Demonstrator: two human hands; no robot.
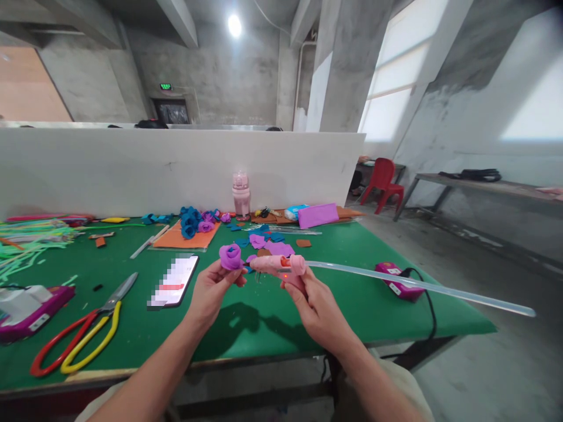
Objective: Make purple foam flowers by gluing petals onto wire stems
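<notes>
Between the fingers of my left hand (213, 290) is a purple paper flower (230, 257), held up over the table. My right hand (314, 299) grips a pink hot glue gun (277, 265) by its handle, with a small orange light lit on its side. The gun's nozzle points left and is right by the flower's lower edge; I cannot tell whether they touch. A long clear glue stick (417, 283) sticks out of the gun's back end toward the right. Purple and teal petal pieces (279, 249) lie on the table just behind the gun.
On the green table (176, 346) lie red-and-yellow-handled scissors (99, 322), a phone (176, 281) and magenta power strips (398, 280). Finished-looking flowers (191, 223) rest on an orange sheet. A pink bottle (241, 196) stands against the white partition (176, 170). Green strips (39, 246) are heaped left.
</notes>
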